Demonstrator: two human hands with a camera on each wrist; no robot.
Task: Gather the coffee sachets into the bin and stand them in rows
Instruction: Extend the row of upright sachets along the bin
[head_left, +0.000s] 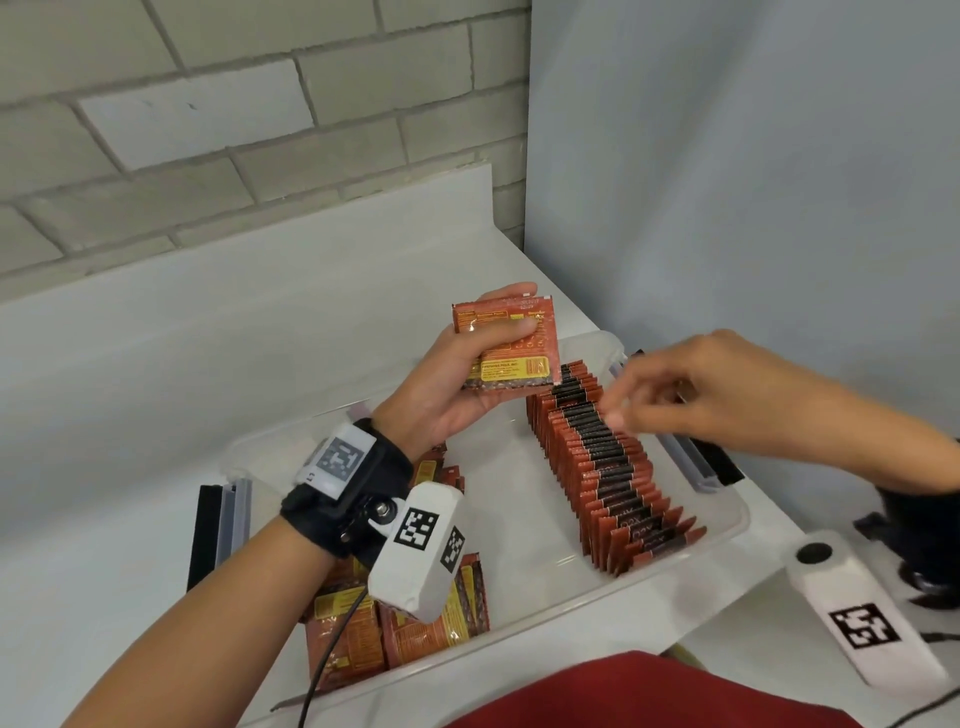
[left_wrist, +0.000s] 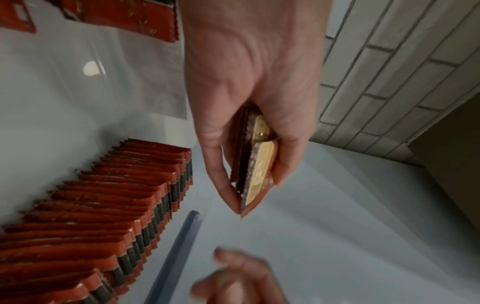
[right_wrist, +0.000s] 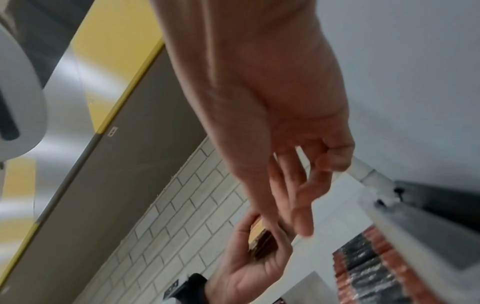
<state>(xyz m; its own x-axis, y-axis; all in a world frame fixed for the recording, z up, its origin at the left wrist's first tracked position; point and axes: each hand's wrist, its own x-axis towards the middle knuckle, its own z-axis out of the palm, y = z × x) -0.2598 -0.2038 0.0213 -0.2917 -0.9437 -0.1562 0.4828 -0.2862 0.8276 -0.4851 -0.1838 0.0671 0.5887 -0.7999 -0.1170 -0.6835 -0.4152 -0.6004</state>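
Note:
A clear plastic bin (head_left: 519, 519) sits on a white table. Along its right side a long row of red-and-black coffee sachets (head_left: 608, 467) stands on edge. Loose sachets (head_left: 415, 623) lie heaped in the bin's near left corner. My left hand (head_left: 519, 309) is raised above the bin's far end and grips a small stack of sachets (head_left: 511, 353) between thumb and fingers; the stack (left_wrist: 257, 164) shows edge-on in the left wrist view. My right hand (head_left: 615, 410) hovers just over the far part of the row, fingers loosely spread and holding nothing.
Dark latch handles stick out at the bin's left (head_left: 218, 525) and right (head_left: 701, 462) ends. A brick wall (head_left: 208, 130) stands behind the table and a plain grey wall (head_left: 727, 182) on the right. The table edge runs close by the bin's near right corner.

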